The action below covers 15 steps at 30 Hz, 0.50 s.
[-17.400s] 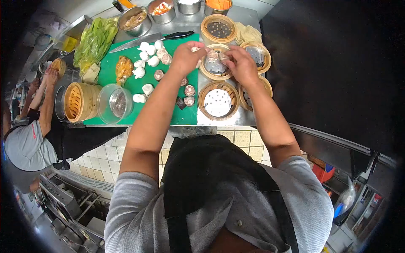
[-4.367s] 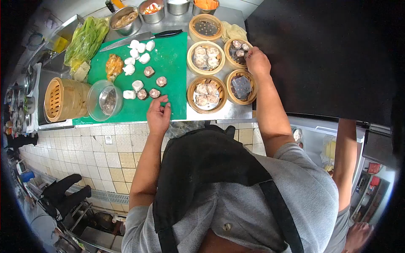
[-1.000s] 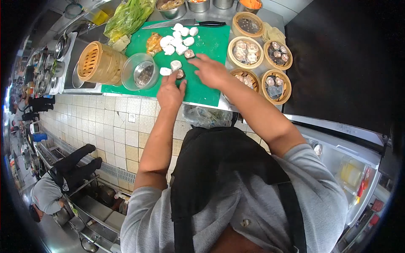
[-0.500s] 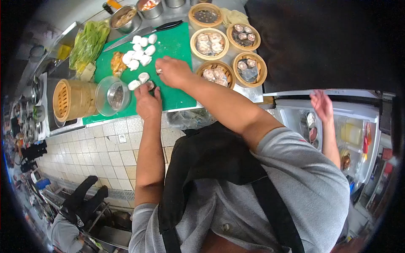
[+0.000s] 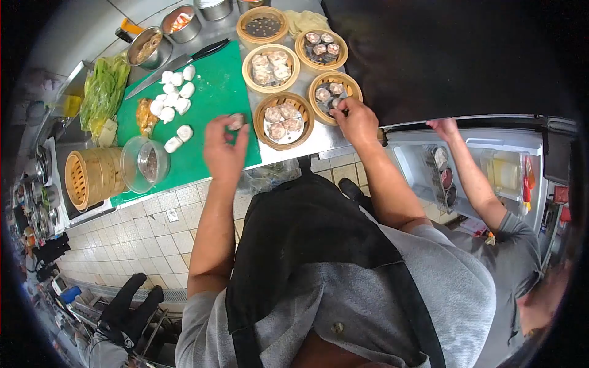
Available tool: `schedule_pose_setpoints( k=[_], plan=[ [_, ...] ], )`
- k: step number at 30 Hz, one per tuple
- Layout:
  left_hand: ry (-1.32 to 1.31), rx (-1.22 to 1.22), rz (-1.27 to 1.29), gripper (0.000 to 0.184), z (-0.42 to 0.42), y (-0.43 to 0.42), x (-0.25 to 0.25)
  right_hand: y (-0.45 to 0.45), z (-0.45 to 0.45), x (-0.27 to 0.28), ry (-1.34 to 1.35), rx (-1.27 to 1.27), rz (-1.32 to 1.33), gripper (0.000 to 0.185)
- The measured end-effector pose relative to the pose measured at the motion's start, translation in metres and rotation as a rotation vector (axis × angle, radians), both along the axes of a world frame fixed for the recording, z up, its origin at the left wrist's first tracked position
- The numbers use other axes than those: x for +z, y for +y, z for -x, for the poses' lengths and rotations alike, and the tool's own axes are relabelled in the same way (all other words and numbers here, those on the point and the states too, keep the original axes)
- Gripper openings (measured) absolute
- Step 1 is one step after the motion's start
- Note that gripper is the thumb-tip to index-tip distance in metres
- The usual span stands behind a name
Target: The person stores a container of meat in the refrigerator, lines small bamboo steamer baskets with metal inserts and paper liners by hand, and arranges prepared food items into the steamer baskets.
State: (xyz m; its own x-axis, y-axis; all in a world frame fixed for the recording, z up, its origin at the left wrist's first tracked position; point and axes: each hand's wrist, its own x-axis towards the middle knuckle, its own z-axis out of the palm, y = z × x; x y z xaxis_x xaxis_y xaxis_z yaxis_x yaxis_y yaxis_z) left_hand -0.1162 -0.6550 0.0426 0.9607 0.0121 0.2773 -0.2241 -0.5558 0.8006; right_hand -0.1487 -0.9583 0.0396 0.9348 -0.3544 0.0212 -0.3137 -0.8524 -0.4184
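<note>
My left hand (image 5: 226, 150) is above the right edge of the green cutting board (image 5: 211, 83), a dumpling (image 5: 237, 121) held between thumb and fingertips. My right hand (image 5: 359, 122) reaches into the lower-right bamboo steamer (image 5: 357, 92), fingertips closed on a dumpling (image 5: 335, 103) there; my fingers partly cover it. Two other dumplings sit in that steamer. Between my hands stands another bamboo steamer (image 5: 262, 138) with several dumplings. On the board lie several white dough-like pieces (image 5: 170, 98), two more (image 5: 179, 138) nearer me, and an orange-brown heap (image 5: 146, 118).
A knife (image 5: 162, 75) lies across the board's far edge. A clear plastic bowl (image 5: 130, 164) and stacked steamers (image 5: 101, 178) stand at left. More steamers (image 5: 270, 89) are behind. At right, a co-worker's hand (image 5: 445, 129) is by an open refrigerated drawer (image 5: 399, 147).
My left hand has moved right, away from the white pieces, lifting a dumpling. My right hand has gone from the board to the lower-right steamer. The camera view has shifted.
</note>
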Motion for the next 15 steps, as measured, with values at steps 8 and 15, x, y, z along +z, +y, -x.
schedule_pose_setpoints(
  k=[8, 15],
  plan=[
    [-0.280, -0.497, -0.070, 0.031, -0.030, -0.150, 0.006, -0.018, 0.049, 0.018, -0.117, 0.063, -0.267, 0.017],
    [-0.314, -0.588, -0.246, 0.031, -0.041, -0.214, -0.021, -0.028, 0.076, 0.012, -0.153, 0.122, -0.266, 0.023]
  ],
)
